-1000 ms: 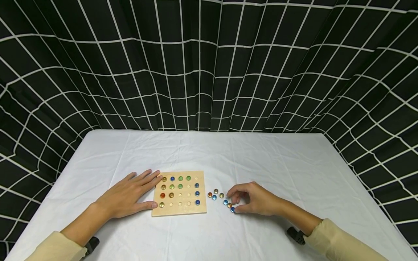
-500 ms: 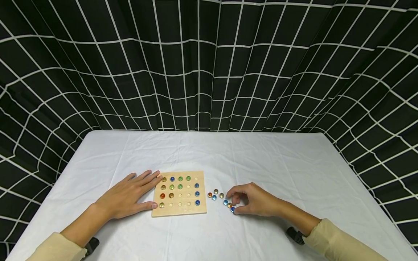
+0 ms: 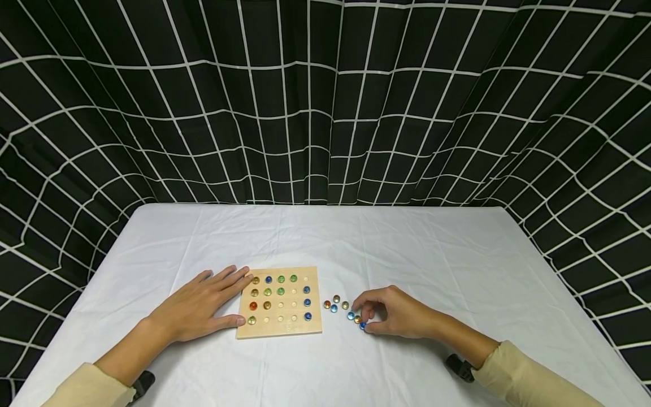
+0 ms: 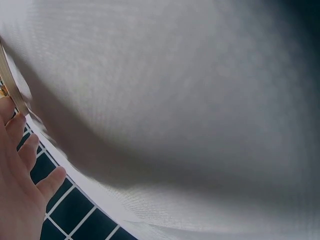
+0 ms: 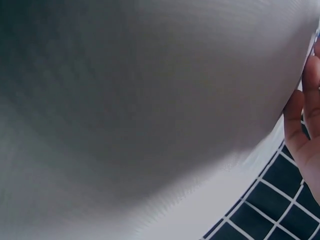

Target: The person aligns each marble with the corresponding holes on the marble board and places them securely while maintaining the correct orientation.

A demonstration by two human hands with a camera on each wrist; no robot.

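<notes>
A light wooden board with rows of shallow round hollows lies flat on the table; glass marbles in amber, green, red and blue sit in many of them. My left hand rests palm down at its left edge, fingers spread, fingertips at the corner and thumb by the lower left marble. My right hand curls over a short row of marbles right of the board. Its thumb tip presses a dark blue marble, and its index fingertip is at a light blue marble. An orange marble lies between them.
Several loose marbles, among them a red one and a light blue one, lie between the board and my right hand. A white cloth covers the table. Behind it hangs a black curtain with a white grid.
The row of marbles under my right hand has shifted very slightly left, and the thumb covers more of the dark blue one. My left hand and the board stay put.
</notes>
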